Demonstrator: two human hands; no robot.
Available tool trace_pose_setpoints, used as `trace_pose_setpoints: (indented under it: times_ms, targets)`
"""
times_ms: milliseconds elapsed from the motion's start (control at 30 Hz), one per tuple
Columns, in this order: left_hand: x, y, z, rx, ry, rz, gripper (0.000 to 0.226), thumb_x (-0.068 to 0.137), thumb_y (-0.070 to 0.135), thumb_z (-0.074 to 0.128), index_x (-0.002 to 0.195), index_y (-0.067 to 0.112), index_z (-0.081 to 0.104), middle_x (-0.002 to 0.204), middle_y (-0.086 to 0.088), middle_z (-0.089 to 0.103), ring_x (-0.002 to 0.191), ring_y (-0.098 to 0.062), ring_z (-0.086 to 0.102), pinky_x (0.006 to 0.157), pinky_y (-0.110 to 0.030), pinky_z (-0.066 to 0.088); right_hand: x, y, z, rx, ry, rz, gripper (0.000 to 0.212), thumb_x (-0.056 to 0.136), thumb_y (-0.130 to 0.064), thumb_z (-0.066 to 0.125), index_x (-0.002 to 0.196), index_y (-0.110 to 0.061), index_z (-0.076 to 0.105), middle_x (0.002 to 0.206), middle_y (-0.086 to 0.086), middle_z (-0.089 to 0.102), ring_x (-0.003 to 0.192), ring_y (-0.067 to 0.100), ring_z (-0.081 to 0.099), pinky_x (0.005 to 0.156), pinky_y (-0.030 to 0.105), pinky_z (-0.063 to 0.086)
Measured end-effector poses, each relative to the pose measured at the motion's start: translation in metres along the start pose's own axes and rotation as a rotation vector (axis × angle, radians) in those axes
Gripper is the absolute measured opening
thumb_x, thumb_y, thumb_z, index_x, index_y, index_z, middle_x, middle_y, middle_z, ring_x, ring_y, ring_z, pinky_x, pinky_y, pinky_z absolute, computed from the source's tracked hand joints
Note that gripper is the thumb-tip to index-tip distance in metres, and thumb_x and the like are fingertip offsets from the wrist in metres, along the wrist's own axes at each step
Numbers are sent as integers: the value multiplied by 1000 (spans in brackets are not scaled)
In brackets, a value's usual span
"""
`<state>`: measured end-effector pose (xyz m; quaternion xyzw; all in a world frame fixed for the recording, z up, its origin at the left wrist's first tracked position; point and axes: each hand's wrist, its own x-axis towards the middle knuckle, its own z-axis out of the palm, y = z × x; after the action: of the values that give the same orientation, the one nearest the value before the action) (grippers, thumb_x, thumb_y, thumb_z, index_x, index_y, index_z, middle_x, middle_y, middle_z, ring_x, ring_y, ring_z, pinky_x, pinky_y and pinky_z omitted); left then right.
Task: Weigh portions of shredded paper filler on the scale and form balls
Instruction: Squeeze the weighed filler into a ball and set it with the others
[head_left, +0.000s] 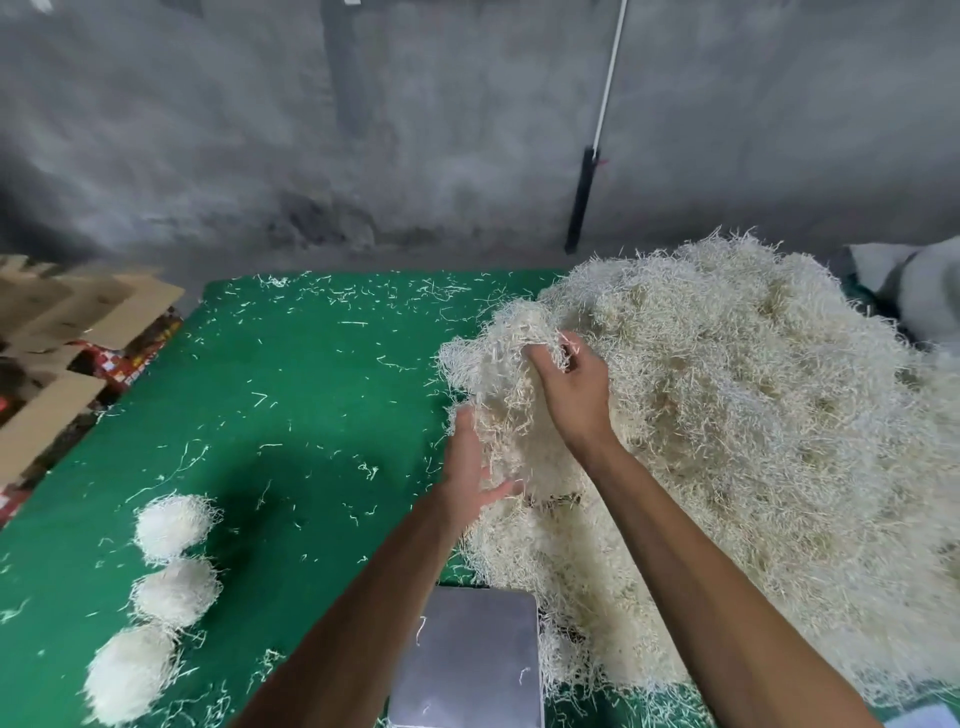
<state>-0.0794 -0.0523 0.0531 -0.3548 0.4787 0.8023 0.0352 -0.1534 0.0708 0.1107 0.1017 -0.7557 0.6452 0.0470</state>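
The large pile of shredded paper (753, 415) occupies the right half of the green worktop (311, 389), within direct reach of both arms, so that portions can be pulled off without a change of stance.

The right hand (571, 384) is raised over the near-left edge of the pile, with fingers curled round a tuft of strands; the tuft (498, 364) hangs from the grip and is partly lifted clear of the mass. The left hand (467, 467) sits lower, fingers straight and spread, palm turned toward the hanging strands. It grips nothing; its position suggests that it supports or separates the portion from below.

The scale (467, 660), a bare metal platform, stands at the near edge of the worktop, between the forearms and touching the foot of the pile. A few stray strands lie on it. This placement keeps the transfer from pile to platform short.

Three finished balls (174, 525) lie in a row at the near left, well apart from the pile, which keeps weighed work separate from raw stock. Flattened cardboard boxes (67, 338) lie beyond the left edge.

Judged step in hand: separating a new portion for weighing.
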Motion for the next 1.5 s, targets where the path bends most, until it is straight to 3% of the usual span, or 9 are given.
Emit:
trace_pose_setpoints:
  times_ms: [333, 467, 633, 733, 833, 967, 1100, 1300, 1500]
  targets:
    - [-49, 35, 3, -187, -225, 9, 167, 3, 76, 87, 154, 46, 23, 166, -8, 12, 146, -46, 24, 100, -73, 39, -22, -46, -4, 295, -43, 113, 85, 96, -55, 64, 163, -19, 26, 163, 3, 37, 135, 14, 45, 111, 38, 39]
    - [-70, 61, 10, -269, -450, -27, 111, 51, 84, 78, 142, 29, 46, 147, -8, 52, 130, -36, 54, 98, -66, 46, -30, -42, -4, 48, -183, 92, 80, 100, -55, 59, 162, -15, 29, 166, 7, 34, 149, 26, 40, 120, 50, 38]
    - [-75, 82, 17, -105, -270, 84, 26, 92, 43, 67, 113, 30, 64, 151, -10, 44, 139, -27, 43, 104, -45, 43, -43, -31, -5, -61, -417, 88, 98, 86, -78, 62, 163, -34, 22, 171, -5, 19, 150, 14, 30, 116, 40, 30]
    - [-70, 88, 9, -221, -240, 110, 22, 93, 39, 61, 101, 19, 66, 119, -8, 65, 117, -22, 58, 82, -39, 53, -51, -26, 0, 9, -425, 82, 119, 72, -81, 75, 163, -42, 9, 167, -17, 17, 140, -14, 27, 114, 30, 30]
    - [-66, 87, 0, -232, -196, 106, 29, 90, 48, 62, 99, 21, 64, 110, -6, 68, 108, -18, 61, 89, -44, 54, -57, -19, 10, 19, -459, 169, 133, 68, -82, 78, 166, -30, 4, 172, -6, 16, 151, 7, 28, 118, 33, 25]
    - [-55, 87, -28, -264, -69, 191, 43, 92, 40, 60, 128, 18, 56, 106, -12, 64, 105, -32, 62, 100, -52, 49, -62, -8, 9, -152, -492, 48, 92, 77, -77, 74, 146, -19, 54, 143, -16, 53, 119, 3, 58, 111, 36, 45]
    - [-46, 91, -58, -374, 18, 147, 34, 107, 34, 41, 135, 18, 52, 134, -12, 58, 140, -33, 44, 95, -34, 55, -59, 26, -4, -134, -367, 25, 59, 97, -57, 61, 84, -1, 70, 58, -1, 55, 47, 12, 41, 50, 33, 43]
    - [-36, 70, -87, -385, 82, 90, 48, 102, 45, 45, 135, 12, 55, 100, -13, 72, 97, -28, 66, 68, -37, 53, -45, 47, -9, 213, -117, 430, 44, 111, -34, 46, 76, -13, 62, 56, -1, 50, 42, 13, 36, 36, 26, 30]
    - [-24, 49, -107, -517, 229, 68, 40, 104, 54, 31, 132, 32, 49, 98, -5, 55, 64, -8, 59, 85, -31, 58, -32, 42, -7, 409, 27, 495, 43, 113, -29, 41, 78, -13, 63, 51, -6, 50, 42, 11, 36, 36, 23, 28]
